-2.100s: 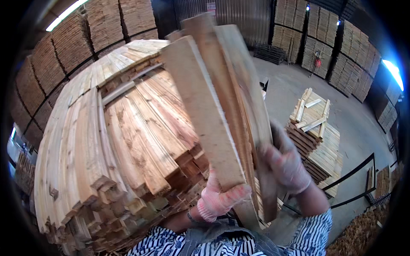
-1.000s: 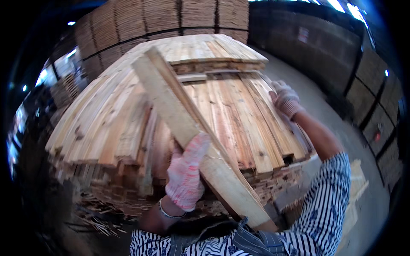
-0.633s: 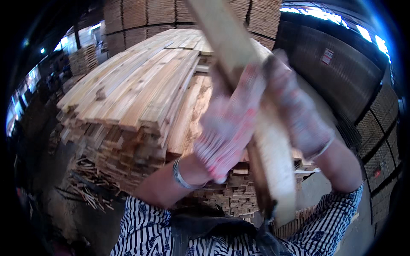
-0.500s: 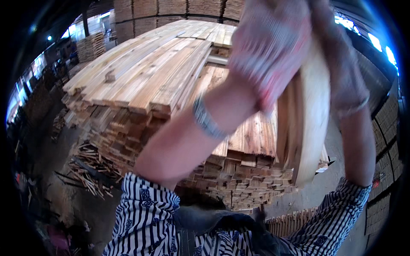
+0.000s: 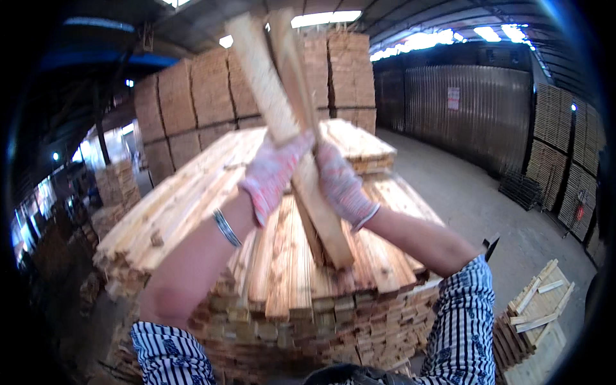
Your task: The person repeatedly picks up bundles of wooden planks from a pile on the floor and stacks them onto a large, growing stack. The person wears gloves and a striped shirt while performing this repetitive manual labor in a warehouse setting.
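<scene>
In front of me, long wooden boards (image 5: 263,77) stand tilted up over a big lumber stack (image 5: 167,212), their upper ends splayed apart and blurred. My left hand (image 5: 276,172), in a white and red knitted glove, is closed round the boards at mid-length from the left side. In a like glove, my right hand (image 5: 339,186) grips them from the right, close beside the left one. The lower ends of the boards come down over the near part of the stack; whether they touch it I cannot tell. Both sets of fingers are partly hidden.
Tall bundles of stacked timber (image 5: 212,90) rise behind the lumber stack. A corrugated metal wall (image 5: 462,106) stands at the far right, with more timber piles (image 5: 564,147) beside it. Scrap boards and a pallet (image 5: 539,301) lie on the concrete floor (image 5: 449,179) at near right.
My view has lifted and swung to the right. The boards, held at the right and close to me before, now stand at the centre over the stack, with both hands farther out.
</scene>
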A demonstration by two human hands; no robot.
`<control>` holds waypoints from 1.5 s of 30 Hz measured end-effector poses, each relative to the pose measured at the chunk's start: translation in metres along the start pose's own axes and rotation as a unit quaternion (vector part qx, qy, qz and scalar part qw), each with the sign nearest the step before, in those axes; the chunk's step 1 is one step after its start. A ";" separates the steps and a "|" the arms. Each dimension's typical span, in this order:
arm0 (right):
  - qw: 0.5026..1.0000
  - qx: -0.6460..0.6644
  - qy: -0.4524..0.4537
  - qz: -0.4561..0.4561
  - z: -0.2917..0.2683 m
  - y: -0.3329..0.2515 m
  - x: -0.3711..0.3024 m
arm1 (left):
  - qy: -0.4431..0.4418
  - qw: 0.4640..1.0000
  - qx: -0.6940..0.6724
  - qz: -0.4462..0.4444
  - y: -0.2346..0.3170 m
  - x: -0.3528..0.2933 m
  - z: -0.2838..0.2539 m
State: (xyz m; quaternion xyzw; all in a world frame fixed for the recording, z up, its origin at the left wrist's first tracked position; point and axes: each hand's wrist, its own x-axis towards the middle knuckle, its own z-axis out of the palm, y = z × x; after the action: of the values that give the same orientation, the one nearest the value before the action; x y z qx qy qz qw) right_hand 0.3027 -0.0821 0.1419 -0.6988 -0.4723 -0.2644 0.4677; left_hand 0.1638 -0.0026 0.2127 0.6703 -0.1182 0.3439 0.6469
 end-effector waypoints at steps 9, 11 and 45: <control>0.959 0.238 -0.107 0.113 -0.040 -0.019 0.032 | 0.042 0.993 -0.103 -0.035 -0.013 0.041 -0.018; 0.982 0.112 -0.129 0.074 -0.080 -0.007 0.046 | 0.034 0.991 -0.122 -0.033 0.018 0.042 -0.020; 0.854 -0.218 -0.463 0.089 -0.066 0.076 0.038 | 0.211 0.913 0.082 -0.341 -0.004 -0.023 -0.212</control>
State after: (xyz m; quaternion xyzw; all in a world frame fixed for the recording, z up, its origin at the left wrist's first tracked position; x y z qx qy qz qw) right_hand 0.3923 -0.1349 0.1702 -0.8636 -0.5002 0.0365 0.0520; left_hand 0.0844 0.1921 0.1801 0.6327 0.2849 0.2445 0.6773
